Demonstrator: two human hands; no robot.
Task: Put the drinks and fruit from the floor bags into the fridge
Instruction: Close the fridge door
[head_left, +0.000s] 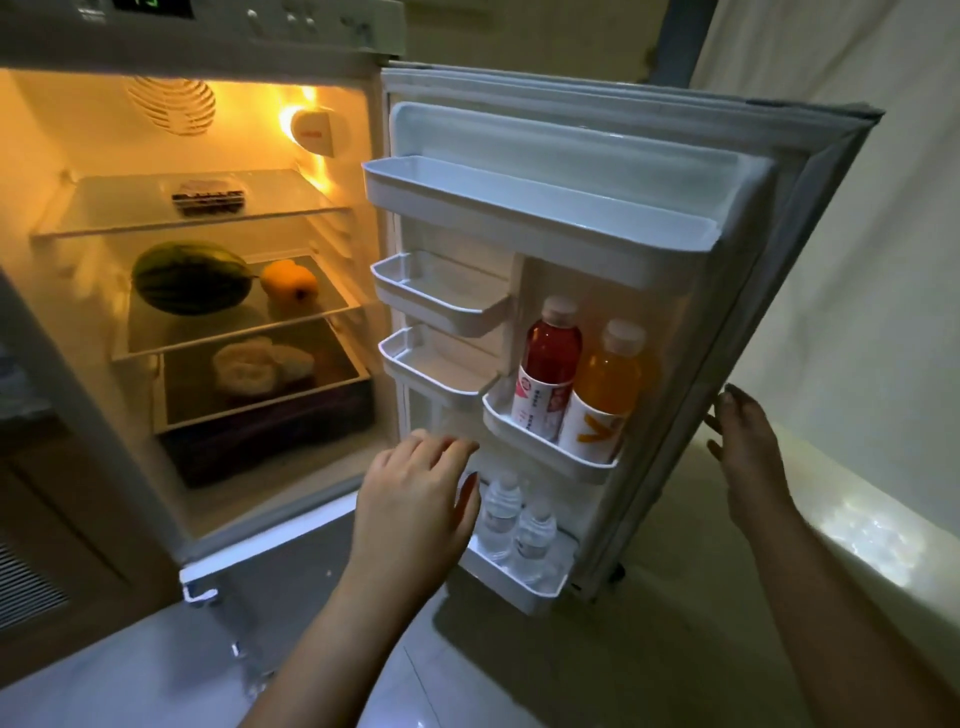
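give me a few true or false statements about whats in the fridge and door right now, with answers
1. The red drink bottle and orange drink bottle share one door shelf. True.
2. The watermelon lies on the top glass shelf. False: it lies on the middle shelf, beside the yellow fruit.
3. Two water bottles stand in the bottom door rack. True.
4. The right hand holds a bottle. False: it is empty, at the fridge door edge.
5. The left hand grips a bottle. False: it is empty.
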